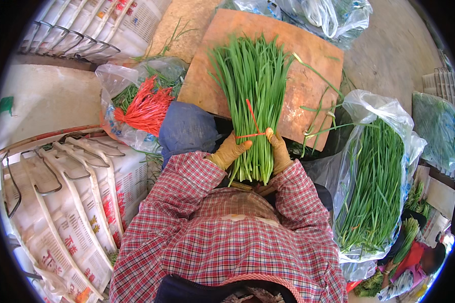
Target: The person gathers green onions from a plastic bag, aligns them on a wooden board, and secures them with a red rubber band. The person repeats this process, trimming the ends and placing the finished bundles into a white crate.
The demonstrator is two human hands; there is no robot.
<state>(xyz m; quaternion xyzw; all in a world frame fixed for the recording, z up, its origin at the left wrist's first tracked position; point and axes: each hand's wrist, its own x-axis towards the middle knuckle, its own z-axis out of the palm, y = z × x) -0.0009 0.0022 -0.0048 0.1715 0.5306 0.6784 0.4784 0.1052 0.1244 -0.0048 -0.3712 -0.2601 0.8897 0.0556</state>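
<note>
A thick bunch of long green leafy stalks, probably garlic chives [252, 83], lies with its cut ends towards me and its tips over a brown board [307, 102]. My left hand [229, 150], in a yellowish glove, holds the bunch from the left near the cut ends. My right hand [277, 149], gloved alike, holds it from the right, thumb at the band. A thin red tie [252, 134] crosses the front of the bunch between both thumbs, with one strand sticking up over the stalks. Whether it is knotted, I cannot tell.
Left of my knee, a bundle of red ties [148, 108] lies on a plastic bag of greens [127, 94]. Print-lined crates [72, 204] stand at the left. An open clear bag of green stalks [377, 181] is at the right. Loose stalks lie on the board. Another person [413, 257] holds greens at lower right.
</note>
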